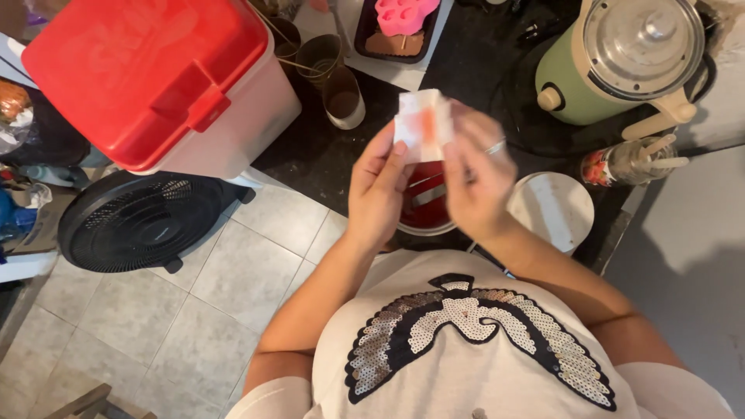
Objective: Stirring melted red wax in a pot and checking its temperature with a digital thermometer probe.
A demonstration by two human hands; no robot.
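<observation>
both hands pinch a small packet above a red bowl

left hand (378, 190) and right hand (475, 180) clamp a thin, crinkly white packet (423, 122) with an orange centre by its side edges, fingertips together, held taut over the bowl (424, 203) on the dark counter (326, 151), likely so any spill drops inside. nearby: glossy red-lidded cooler (159, 81), round white lid (552, 208), green pot (621, 58), black fan (140, 221).

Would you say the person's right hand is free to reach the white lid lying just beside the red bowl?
Probably not right away: the right hand and left hand both pinch a small white packet. The white lid lies close below, with nothing between.
</observation>
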